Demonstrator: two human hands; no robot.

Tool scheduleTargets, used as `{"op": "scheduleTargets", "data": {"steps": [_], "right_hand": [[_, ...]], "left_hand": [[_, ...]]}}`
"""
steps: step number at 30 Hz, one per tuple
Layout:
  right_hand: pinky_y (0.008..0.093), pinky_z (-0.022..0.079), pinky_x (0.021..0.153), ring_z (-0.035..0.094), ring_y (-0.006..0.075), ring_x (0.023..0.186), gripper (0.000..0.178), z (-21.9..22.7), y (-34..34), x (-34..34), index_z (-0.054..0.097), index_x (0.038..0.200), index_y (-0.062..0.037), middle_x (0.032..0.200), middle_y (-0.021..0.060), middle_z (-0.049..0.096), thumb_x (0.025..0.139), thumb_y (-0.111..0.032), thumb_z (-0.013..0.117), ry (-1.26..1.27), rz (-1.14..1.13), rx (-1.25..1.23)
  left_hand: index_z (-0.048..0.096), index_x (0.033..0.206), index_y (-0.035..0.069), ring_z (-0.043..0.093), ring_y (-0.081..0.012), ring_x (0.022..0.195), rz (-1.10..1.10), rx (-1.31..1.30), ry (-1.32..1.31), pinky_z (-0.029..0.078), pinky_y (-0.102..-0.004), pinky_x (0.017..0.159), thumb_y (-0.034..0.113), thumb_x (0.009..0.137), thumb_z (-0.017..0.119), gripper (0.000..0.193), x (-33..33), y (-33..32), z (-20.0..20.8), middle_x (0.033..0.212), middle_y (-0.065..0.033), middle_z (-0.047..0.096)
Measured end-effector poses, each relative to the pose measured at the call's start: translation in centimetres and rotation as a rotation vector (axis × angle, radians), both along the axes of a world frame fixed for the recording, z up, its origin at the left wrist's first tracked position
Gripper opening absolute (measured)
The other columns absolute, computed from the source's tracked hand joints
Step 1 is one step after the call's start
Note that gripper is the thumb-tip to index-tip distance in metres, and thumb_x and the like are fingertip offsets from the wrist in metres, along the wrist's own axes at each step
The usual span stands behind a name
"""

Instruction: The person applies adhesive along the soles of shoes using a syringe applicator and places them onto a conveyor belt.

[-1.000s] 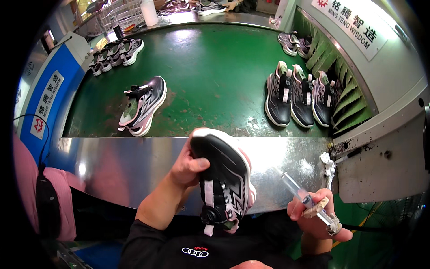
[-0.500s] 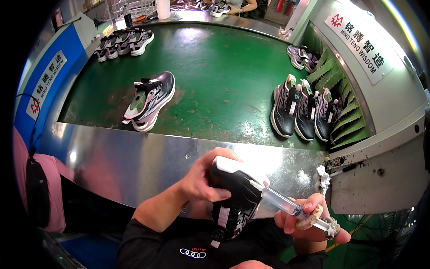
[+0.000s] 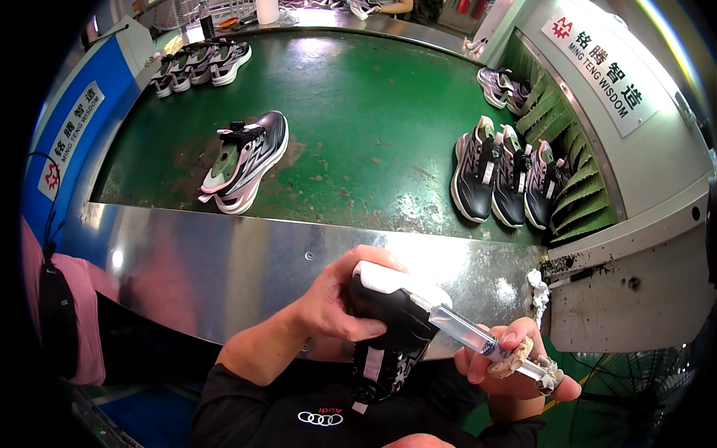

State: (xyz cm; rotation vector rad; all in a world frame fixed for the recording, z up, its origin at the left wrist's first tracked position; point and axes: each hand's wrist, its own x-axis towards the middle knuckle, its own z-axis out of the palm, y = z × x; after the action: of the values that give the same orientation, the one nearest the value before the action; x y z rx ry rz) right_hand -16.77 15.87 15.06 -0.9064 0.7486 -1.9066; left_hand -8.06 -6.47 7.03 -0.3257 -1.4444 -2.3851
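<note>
My left hand (image 3: 345, 302) is closed round the toe of a black shoe (image 3: 390, 317) with a white sole, held above the metal ledge. The shoe's toe points away from me and its pink-tabbed upper lies toward my chest. In my right hand (image 3: 515, 362) is a clear syringe (image 3: 464, 328), gripped at its barrel and plunger end. Whitish lumps are wrapped round the syringe's flange and plunger. Its pale tip touches or nearly touches the seam where the upper meets the sole. Whether any fluid comes out is too small to tell.
A green belt (image 3: 336, 149) lies beyond the metal ledge (image 3: 224, 250). One shoe (image 3: 246, 160) sits on its left, several (image 3: 198, 66) stand far left, and three (image 3: 508, 175) stand right near green flaps (image 3: 579, 187). Crumpled white material (image 3: 538, 295) lies at the ledge's right end.
The syringe tip has shifted slightly left and up along the shoe's seam, with my right hand following. The view has moved a little; my left hand keeps its hold.
</note>
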Motion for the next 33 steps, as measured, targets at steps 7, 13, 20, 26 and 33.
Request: {"op": "scheduleTargets", "data": {"steps": [7,13,20,26,33], "right_hand": [[0.0320,0.036,0.055,0.053,0.0302,0.092,0.081,-0.5,0.4,0.0,0.046,0.121,-0.0055,0.090,0.0248,0.061,0.069,-0.063,0.070,-0.030,-0.014,-0.004],[0.0334,0.036,0.059,0.052,0.0287,0.093,0.081,-1.0,0.7,0.2,0.046,0.120,-0.0047,0.091,0.0197,0.059,0.068,-0.062,0.071,-0.027,-0.061,-0.005],[0.0336,0.036,0.062,0.049,0.0271,0.093,0.086,-3.0,1.3,0.3,0.044,0.120,-0.0033,0.096,0.0178,0.057,0.064,-0.062,0.074,-0.030,-0.092,-0.032],[0.0302,0.039,0.084,0.050,0.0241,0.101,0.101,-5.2,1.8,0.2,0.035,0.127,0.0054,0.106,0.0184,0.049,0.064,-0.061,0.075,-0.112,-0.027,-0.156],[0.0257,0.037,0.078,0.050,0.0210,0.100,0.107,-7.1,2.8,0.1,0.035,0.128,0.0054,0.108,0.0155,0.048,0.057,-0.060,0.080,-0.200,-0.069,-0.064]], "left_hand": [[0.046,0.115,0.005,0.057,-0.0269,0.102,-0.014,0.057,-0.015,0.046,-0.0391,0.087,0.005,0.059,0.074,0.063,0.0,-0.3,-0.2,0.106,-0.0176,0.058],[0.044,0.117,0.004,0.057,-0.0273,0.101,-0.011,0.091,-0.035,0.046,-0.0387,0.087,0.007,0.060,0.074,0.065,-0.2,-0.7,-0.6,0.107,-0.0187,0.057],[0.045,0.120,0.003,0.055,-0.0184,0.103,-0.057,0.166,-0.064,0.044,-0.0329,0.091,0.005,0.063,0.074,0.064,-0.3,-1.4,-1.3,0.111,-0.0081,0.054],[0.042,0.123,0.003,0.056,-0.0217,0.103,-0.015,0.322,-0.179,0.046,-0.0352,0.091,0.012,0.063,0.075,0.069,-0.4,-1.8,-1.2,0.111,-0.0111,0.055],[0.052,0.107,-0.011,0.063,-0.0389,0.081,-0.069,0.242,-0.189,0.054,-0.0417,0.073,0.042,0.067,0.067,0.068,-3.0,-0.9,0.6,0.094,-0.0336,0.059]]}}
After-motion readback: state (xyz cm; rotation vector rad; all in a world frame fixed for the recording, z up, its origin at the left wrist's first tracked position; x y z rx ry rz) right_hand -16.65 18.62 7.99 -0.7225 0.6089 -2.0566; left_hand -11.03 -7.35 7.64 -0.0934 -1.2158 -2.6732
